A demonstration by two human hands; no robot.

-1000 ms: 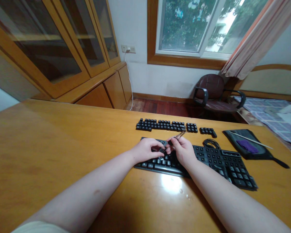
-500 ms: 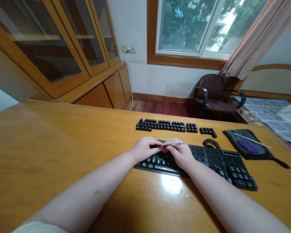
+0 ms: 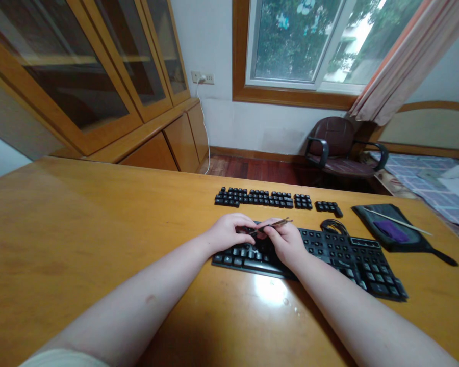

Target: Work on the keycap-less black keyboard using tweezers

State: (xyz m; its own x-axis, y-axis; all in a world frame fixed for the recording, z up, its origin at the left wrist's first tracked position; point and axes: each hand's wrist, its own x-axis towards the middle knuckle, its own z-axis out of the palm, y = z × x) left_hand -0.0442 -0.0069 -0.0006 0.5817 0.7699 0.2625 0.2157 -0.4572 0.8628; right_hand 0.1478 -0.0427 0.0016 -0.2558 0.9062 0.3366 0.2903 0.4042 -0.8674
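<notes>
A black keyboard (image 3: 268,265) lies on the wooden desk, many of its keycaps off in the upper rows and several still seated along the bottom and on the number pad. Over its left half, my right hand (image 3: 285,242) is closed on thin metal tweezers (image 3: 279,224), whose far end sticks out to the right. My left hand (image 3: 229,234) is just left of it, resting at the keyboard, thumb and forefinger apart around the tweezers' near end. Whatever lies between the fingertips is too small and hidden to make out.
Removed keycaps (image 3: 256,197) stand in rows behind the keyboard. A coiled cable (image 3: 333,225) sits at its back edge. To the right, a black pouch (image 3: 378,211) carries a purple cloth (image 3: 392,231) and a thin stick (image 3: 401,222). A chair (image 3: 332,145) stands beyond the desk.
The tweezers have turned slightly in my right hand, their outer end now tilted up and showing two prongs. My left thumb and forefinger have parted a little.
</notes>
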